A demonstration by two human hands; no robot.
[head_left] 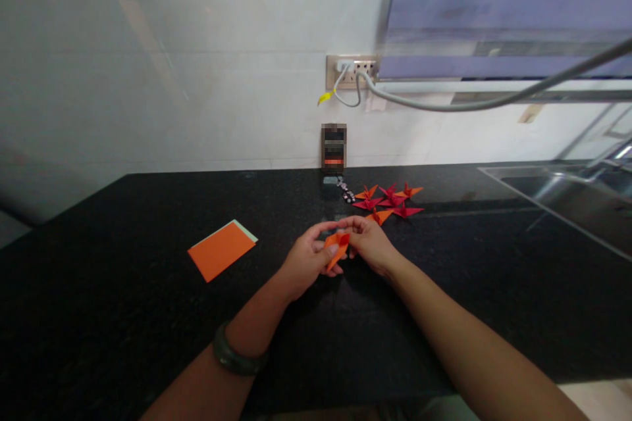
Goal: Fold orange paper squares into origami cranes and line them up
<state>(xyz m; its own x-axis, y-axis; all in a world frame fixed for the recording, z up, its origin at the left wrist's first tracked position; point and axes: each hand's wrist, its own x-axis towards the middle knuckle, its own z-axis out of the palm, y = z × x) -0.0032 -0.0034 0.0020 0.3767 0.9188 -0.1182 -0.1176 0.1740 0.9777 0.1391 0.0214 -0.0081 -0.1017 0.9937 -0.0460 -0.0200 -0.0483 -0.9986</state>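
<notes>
A small folded piece of orange paper (336, 251) is held just above the black countertop between both hands. My left hand (309, 258) grips its left side, with the thumb lying on the front face. On its upper right, the fingers of my right hand (368, 243) pinch the paper's edge. Right behind my right hand lie several folded paper cranes in orange and red (392, 198). To the left, a stack of orange paper sheets (222, 251) rests flat, with a pale sheet showing beneath its far edge.
A phone (334, 148) leans upright against the tiled wall, a beaded strap (346, 192) trailing from it. Above is a wall socket (351, 72) with plugged-in cables. A grey cable (474, 106) spans the upper right. A metal sink (567, 194) is set into the counter at right.
</notes>
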